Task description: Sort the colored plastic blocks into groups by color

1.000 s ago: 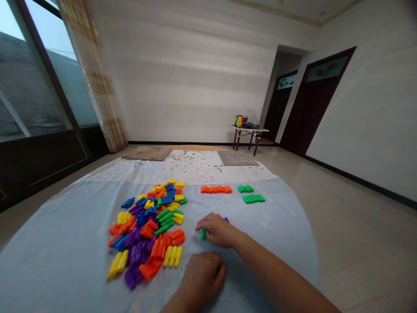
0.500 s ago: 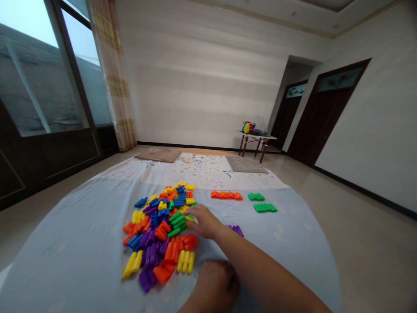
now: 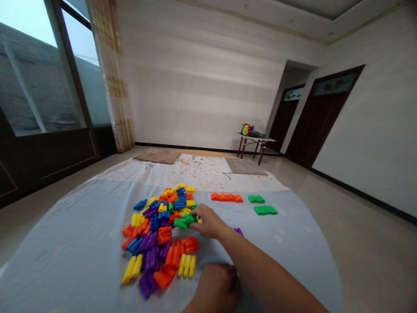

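My right hand (image 3: 208,221) reaches in from the right to the edge of a heap of coloured plastic toy blocks, each shaped like joined tubes. Its thumb and forefinger are closed on a green block (image 3: 185,221), and a bit of yellow shows between the fingers. Below it, my left hand (image 3: 216,282) rests on the cloth in a fist, partly behind the right forearm; whatever it may hold is hidden. Nearest the left fist in the heap is a yellow block (image 3: 186,266). Orange blocks (image 3: 174,254) and purple blocks (image 3: 151,258) lie beside that.
A row of orange blocks (image 3: 227,198) and two green groups, the nearer one (image 3: 266,210) longer, lie to the right. Purple blocks (image 3: 239,231) show past my right forearm. The pale blue cloth (image 3: 81,243) covers the table. Two flat boards, one brown (image 3: 157,156), lie at the far edge.
The green block by my right fingers has turned and shifted slightly right, away from the heap. My right hand has moved a little to the right. My left fist has stayed put.
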The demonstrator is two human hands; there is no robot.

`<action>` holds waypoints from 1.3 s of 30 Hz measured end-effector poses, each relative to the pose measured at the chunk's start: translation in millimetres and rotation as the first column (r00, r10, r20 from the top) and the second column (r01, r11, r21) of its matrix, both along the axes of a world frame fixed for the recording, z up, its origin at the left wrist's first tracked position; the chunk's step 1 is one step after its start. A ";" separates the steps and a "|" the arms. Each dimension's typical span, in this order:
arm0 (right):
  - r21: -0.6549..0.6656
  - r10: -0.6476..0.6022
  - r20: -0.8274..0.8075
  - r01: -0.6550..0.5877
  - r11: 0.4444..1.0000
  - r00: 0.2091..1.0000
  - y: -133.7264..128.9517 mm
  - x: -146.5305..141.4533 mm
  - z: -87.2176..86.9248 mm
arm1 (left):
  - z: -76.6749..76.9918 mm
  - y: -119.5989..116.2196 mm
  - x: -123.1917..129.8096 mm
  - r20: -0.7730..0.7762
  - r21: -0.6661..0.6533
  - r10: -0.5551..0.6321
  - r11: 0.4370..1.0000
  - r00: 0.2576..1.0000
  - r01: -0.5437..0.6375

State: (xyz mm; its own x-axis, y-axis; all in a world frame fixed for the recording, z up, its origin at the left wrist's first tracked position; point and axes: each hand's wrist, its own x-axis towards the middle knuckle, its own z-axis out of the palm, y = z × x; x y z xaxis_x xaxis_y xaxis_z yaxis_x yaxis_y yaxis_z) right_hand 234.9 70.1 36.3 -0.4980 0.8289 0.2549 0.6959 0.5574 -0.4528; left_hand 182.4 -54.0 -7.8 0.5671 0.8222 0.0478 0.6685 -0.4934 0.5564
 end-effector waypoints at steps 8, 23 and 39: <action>-0.357 -0.280 -0.025 0.253 0.899 0.960 26.1 62.0 -14.7 | -0.1 0.0 2.5 -0.086 0.106 0.044 0.994 0.995 -0.035; -0.062 -0.431 0.123 0.440 0.896 0.894 16.1 62.7 -20.3 | 4.1 1.6 1.8 -0.083 0.065 0.046 0.997 0.996 -0.041; -0.204 -0.244 -0.273 0.192 0.960 0.930 18.0 77.3 -2.7 | -0.6 2.9 -0.3 0.013 0.072 0.066 0.995 0.998 -0.067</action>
State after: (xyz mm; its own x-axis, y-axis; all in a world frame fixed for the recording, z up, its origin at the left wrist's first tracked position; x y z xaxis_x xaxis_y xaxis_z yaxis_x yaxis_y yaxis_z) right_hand 312.2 88.1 33.7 -0.2246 0.9523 0.2066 0.6130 0.3029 -0.7297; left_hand 182.1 -51.1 -8.4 0.5102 0.8525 0.1141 0.6957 -0.4871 0.5280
